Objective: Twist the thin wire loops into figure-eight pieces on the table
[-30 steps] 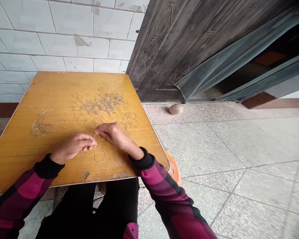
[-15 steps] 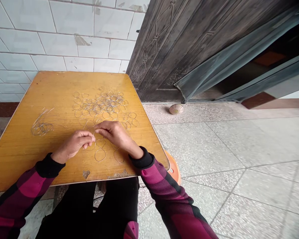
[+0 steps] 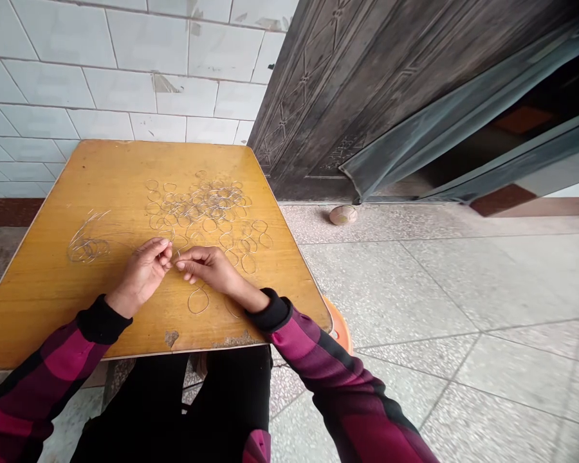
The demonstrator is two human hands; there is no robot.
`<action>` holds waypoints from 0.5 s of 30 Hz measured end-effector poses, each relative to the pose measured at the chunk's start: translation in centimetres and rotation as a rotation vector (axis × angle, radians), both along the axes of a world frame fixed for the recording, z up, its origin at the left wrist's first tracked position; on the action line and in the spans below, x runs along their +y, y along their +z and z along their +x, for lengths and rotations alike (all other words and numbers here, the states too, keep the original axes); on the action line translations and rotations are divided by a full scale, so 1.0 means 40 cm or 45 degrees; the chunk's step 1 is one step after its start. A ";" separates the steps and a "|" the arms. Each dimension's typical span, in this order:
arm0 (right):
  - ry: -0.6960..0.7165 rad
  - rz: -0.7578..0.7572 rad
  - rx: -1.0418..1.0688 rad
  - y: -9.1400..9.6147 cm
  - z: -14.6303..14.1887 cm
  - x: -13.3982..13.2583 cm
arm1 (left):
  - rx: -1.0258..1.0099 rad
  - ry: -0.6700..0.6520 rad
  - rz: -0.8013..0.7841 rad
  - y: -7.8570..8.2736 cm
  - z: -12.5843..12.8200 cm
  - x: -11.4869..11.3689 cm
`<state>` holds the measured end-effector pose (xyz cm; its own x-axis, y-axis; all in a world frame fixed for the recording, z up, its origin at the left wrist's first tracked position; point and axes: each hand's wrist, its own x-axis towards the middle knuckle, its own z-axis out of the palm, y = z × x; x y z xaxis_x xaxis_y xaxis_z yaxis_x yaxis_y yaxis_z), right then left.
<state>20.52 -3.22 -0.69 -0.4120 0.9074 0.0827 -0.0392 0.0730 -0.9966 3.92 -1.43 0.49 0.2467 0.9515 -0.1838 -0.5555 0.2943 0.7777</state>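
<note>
Hard to make out at the fingertips: a thin wire, mostly covered. Partly hidden under the right hand: a wire loop. Behind the wooden table's near right corner, mostly concealed: an orange stool. Chipped near edge just in front of the lap; room to move toward the left edge. Thin wire between both hands, pinched by thumb and fingertips of the right hand and of the left hand. Just beyond, heaped wire rings; left, loose wire strands.
</note>
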 end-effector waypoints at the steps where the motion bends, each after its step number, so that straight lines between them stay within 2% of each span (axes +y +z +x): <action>1: 0.004 -0.042 0.035 -0.003 -0.005 0.001 | 0.002 -0.009 0.021 -0.002 0.001 -0.002; 6: 0.048 -0.186 0.142 -0.002 -0.012 0.003 | 0.045 -0.038 0.120 -0.007 0.002 -0.009; 15: 0.055 -0.184 0.126 -0.003 -0.007 0.004 | 0.173 0.025 0.171 -0.003 0.005 -0.011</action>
<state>20.25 -3.07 -0.81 -0.4474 0.8943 -0.0056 -0.1373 -0.0749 -0.9877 4.14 -1.85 0.37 0.2096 0.9741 -0.0848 -0.4476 0.1727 0.8774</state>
